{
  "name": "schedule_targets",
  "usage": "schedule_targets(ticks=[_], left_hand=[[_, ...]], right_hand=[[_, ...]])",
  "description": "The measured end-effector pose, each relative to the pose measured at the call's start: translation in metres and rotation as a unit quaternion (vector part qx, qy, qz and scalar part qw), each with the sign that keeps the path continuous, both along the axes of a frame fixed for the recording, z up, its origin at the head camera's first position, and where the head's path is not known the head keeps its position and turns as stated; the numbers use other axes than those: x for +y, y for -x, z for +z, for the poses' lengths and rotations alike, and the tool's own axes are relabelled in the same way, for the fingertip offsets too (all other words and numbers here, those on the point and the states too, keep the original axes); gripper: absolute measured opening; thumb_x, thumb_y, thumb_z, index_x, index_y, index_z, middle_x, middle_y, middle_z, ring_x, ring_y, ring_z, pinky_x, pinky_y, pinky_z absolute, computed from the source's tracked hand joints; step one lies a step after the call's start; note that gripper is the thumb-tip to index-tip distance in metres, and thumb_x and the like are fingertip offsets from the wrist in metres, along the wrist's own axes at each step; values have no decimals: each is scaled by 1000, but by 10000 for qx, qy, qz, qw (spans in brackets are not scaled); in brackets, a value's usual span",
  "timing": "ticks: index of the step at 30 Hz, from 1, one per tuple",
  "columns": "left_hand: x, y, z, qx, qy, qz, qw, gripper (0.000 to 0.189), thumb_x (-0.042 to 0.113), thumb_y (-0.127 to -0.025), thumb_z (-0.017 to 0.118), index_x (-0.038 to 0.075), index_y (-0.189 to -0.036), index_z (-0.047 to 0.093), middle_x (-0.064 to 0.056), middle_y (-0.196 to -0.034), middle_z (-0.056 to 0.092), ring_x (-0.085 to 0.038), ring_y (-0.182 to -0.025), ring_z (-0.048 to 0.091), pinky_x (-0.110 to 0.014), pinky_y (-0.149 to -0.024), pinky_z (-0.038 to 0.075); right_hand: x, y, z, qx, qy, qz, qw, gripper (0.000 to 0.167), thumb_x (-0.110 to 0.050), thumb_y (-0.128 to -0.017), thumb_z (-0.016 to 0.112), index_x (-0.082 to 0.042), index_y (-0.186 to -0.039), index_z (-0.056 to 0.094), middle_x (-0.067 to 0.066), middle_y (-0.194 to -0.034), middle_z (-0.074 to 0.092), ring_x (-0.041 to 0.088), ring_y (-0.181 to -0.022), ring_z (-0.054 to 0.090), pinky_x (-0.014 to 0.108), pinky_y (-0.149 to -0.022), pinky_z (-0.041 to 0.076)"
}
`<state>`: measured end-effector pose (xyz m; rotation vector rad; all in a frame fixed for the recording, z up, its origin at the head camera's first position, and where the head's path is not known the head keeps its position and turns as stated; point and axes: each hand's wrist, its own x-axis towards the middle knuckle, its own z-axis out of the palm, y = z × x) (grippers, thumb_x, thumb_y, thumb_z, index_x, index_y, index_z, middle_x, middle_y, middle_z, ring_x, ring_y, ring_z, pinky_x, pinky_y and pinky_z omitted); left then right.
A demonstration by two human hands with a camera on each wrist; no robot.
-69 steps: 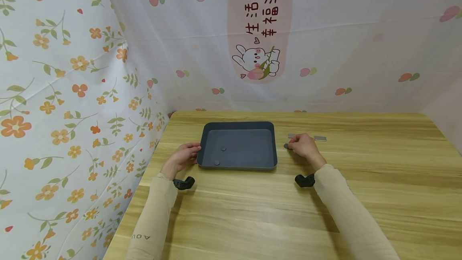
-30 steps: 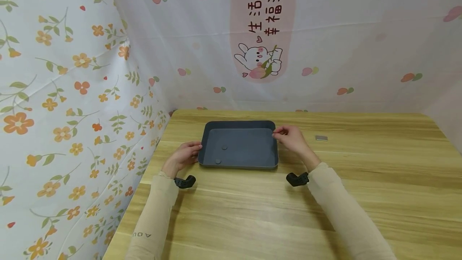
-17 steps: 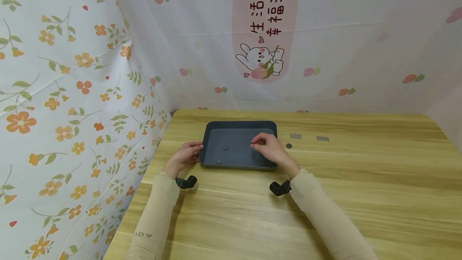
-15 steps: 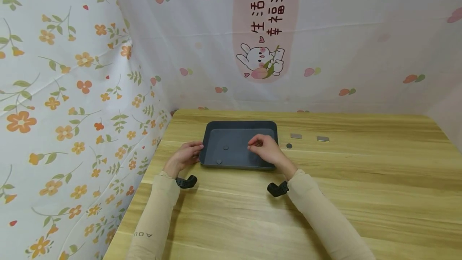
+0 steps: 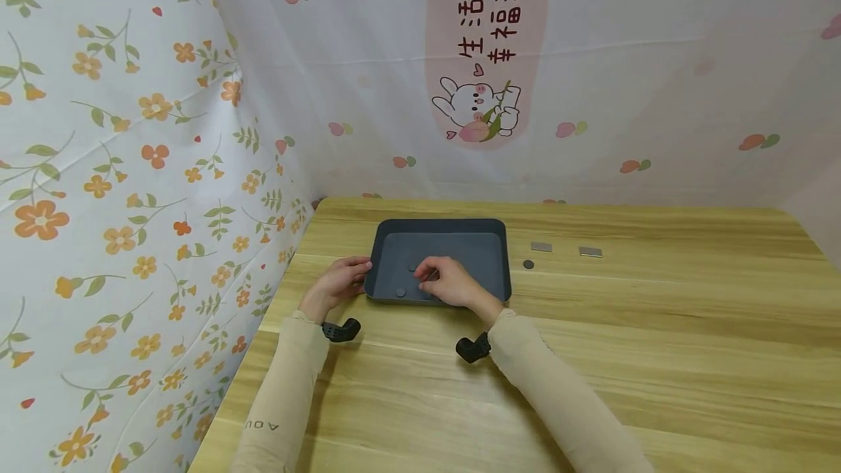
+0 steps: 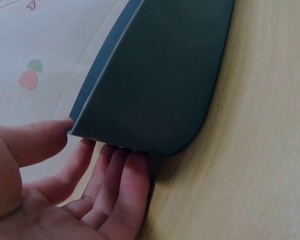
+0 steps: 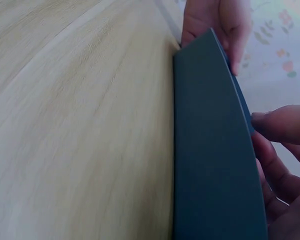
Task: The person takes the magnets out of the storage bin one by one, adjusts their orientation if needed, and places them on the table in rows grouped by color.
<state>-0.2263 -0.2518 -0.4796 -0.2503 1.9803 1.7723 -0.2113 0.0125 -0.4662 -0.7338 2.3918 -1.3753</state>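
A dark grey-blue rectangular tray [image 5: 460, 250] lies on the wooden table, with two small dark discs inside. One disc [image 5: 401, 292] sits near its front left; the other [image 5: 412, 267], farther back, is partly covered by my right fingers. My left hand [image 5: 342, 279] grips the tray's left side, thumb at the rim and fingers against the outer wall [image 6: 150, 100]. My right hand [image 5: 450, 283] hovers over the tray, thumb and forefinger apart near the discs. In the right wrist view, the tray wall [image 7: 210, 150] partly hides its fingers.
Right of the tray, a dark disc [image 5: 528, 264] and two flat grey rectangular pieces lie on the table, one nearer [image 5: 542, 247] and one farther right [image 5: 590, 252]. Patterned cloth [image 5: 368, 93] hangs behind and to the left.
My right hand has moved left from the disc on the table, past the tray's right rim, to above the discs inside. That table disc is now uncovered. My left hand stays at the tray.
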Motion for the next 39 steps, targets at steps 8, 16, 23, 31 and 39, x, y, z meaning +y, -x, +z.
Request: schedule_targets(ticks=[8,16,23,31,39], left_hand=[[2,-2,0,65,-31,35,10000,49,17,-104,44,-5,-146,34,-20,-135,50,-13,-101,58,-24,-81,50],[5,-1,-2,29,-42,88,9999,48,17,-104,45,-4,-145,35,-20,-136,49,-14,-101,57,-24,-80,50],[6,0,-3,87,-101,20,9999,48,16,-104,44,-5,-145,35,-18,-132,51,-11,-99,58,-24,-80,50],[6,0,2,89,-69,95,9999,47,15,-104,43,-6,-145,35,-14,-125,53,-11,-95,57,-23,-77,49],[4,-2,2,54,-93,107,9999,48,15,-103,44,-7,-145,33,-14,-124,53,-12,-96,57,-23,-77,50]], right_hand=[[-17,1,-6,93,-329,46,9994,21,-1,-89,64,-3,-109,68,12,-104,63,17,-83,58,28,-74,48],[-26,4,-12,533,-645,170,9963,23,2,-85,66,-5,-106,71,10,-101,64,23,-93,57,35,-82,48],[-33,9,-16,645,-1089,225,9917,24,-1,-85,69,-10,-107,72,7,-102,64,22,-97,57,37,-86,47],[-39,14,-17,635,-1221,271,9901,24,-3,-84,70,-10,-107,73,7,-105,69,24,-104,58,39,-92,46],[-45,13,-17,546,-1323,138,9896,19,-5,-83,72,-12,-101,75,5,-100,71,24,-100,61,38,-90,47]])
